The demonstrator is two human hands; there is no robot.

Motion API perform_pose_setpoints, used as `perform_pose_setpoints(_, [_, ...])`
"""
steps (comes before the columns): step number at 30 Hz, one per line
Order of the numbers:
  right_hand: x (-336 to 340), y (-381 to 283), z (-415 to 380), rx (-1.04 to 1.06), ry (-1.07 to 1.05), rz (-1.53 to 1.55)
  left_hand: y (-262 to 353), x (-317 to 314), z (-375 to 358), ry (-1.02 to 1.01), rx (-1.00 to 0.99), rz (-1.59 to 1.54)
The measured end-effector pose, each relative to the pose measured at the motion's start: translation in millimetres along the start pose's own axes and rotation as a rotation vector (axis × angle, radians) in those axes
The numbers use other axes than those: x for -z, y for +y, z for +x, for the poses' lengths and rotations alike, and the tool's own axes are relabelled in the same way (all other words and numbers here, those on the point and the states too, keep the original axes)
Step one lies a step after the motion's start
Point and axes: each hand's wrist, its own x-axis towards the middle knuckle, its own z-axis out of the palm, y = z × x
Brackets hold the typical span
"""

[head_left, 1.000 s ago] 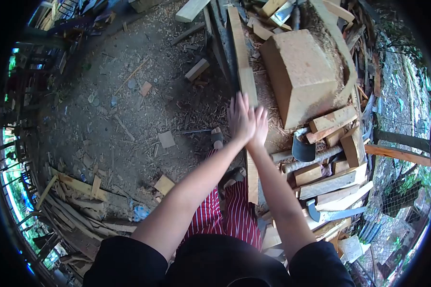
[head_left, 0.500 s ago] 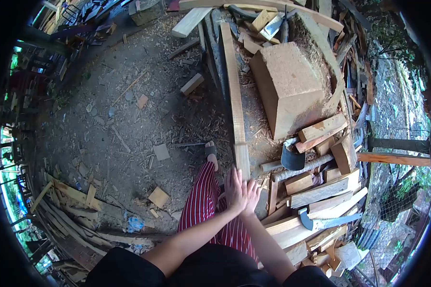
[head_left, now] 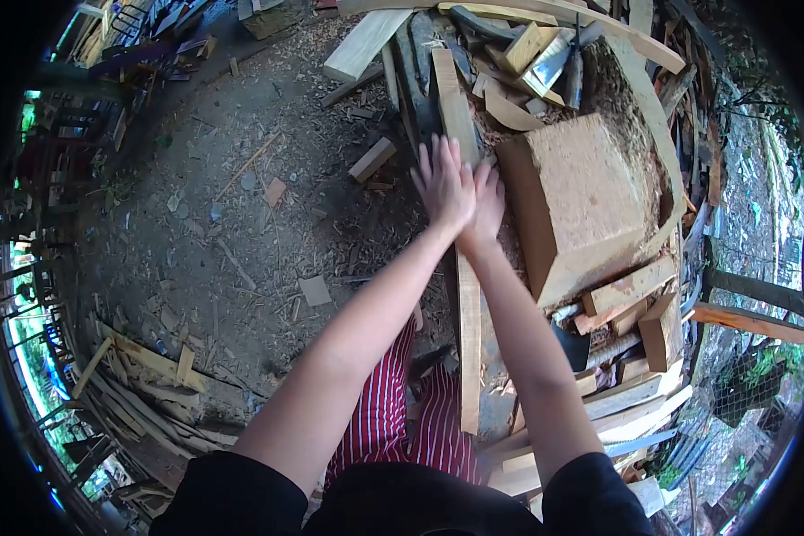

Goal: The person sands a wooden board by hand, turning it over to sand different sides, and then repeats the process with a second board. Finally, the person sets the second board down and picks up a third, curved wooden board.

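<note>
A long, narrow wooden plank (head_left: 470, 357) runs away from my body along the worktop edge. My left hand (head_left: 447, 189) lies over its far half, fingers stretched forward and slightly apart. Close against it on the right, my right hand (head_left: 485, 210) rests with fingers extended, the two hands partly overlapping. Both arms are reached far out. What lies directly under the palms is hidden. Just right of the hands stands a big wooden block (head_left: 581, 192) with a slanted side.
Cut wood pieces (head_left: 630, 290) and a saw blade (head_left: 639, 442) lie to the right. A metal-faced tool (head_left: 549, 64) sits near the far end. Wood chips and a small block (head_left: 372, 159) are on the ground (head_left: 313, 205) at left. My striped trouser legs (head_left: 389, 402) are below.
Both hands have moved forward along the plank, from close to my body to its far half, and my arms are now extended. The view has shifted slightly.
</note>
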Motion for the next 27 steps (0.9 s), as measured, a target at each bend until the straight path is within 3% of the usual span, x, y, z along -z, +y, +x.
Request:
perform_pose_setpoints(2, [-17.6, -2.9, 46.9, -0.033, 0.016, 0.123, -1.8, -0.6, 54.5, -0.013, -0.017, 0.094])
perform_pose_setpoints(7, [-56.9, -5.5, 146.0, 0.006, 0.0, 0.029, 4.1, 3.2, 160.4, 0.067, 0.002, 0.046])
perform_pose_setpoints(10, [-67.3, -7.6, 184.6, -0.003, 0.017, 0.011, 6.6, 4.4, 203.4, 0.051, -0.003, 0.046])
perform_pose_setpoints(12, [-77.3, -4.6, 201.1, 0.003, -0.007, -0.013, 5.2, -2.9, 229.1, 0.069, -0.038, 0.226])
perform_pose_setpoints(15, [-67.4, -4.1, 208.2, -0.028, -0.07, 0.059, 11.0, -4.3, 231.9, 0.061, 0.006, 0.146])
perform_pose_setpoints(22, [-63.6, 10.2, 108.3, 0.008, -0.052, 0.045, 9.6, -3.0, 121.5, -0.021, 0.037, 0.054])
perform_pose_setpoints(24, [-27.5, 2.2, 55.7, -0.03, -0.119, 0.042, 10.2, 5.3, 63.9, -0.028, -0.024, -0.008])
perform_pose_setpoints(26, [-11.9, 0.1, -3.5, -0.019, -0.019, -0.019, -5.0, -4.3, 10.2, -0.032, -0.018, 0.009])
perform_pose_setpoints(27, [3.4, -1.9, -29.6, -0.03, -0.11, 0.002, -7.3, -4.7, -21.2, -0.019, -0.026, -0.001])
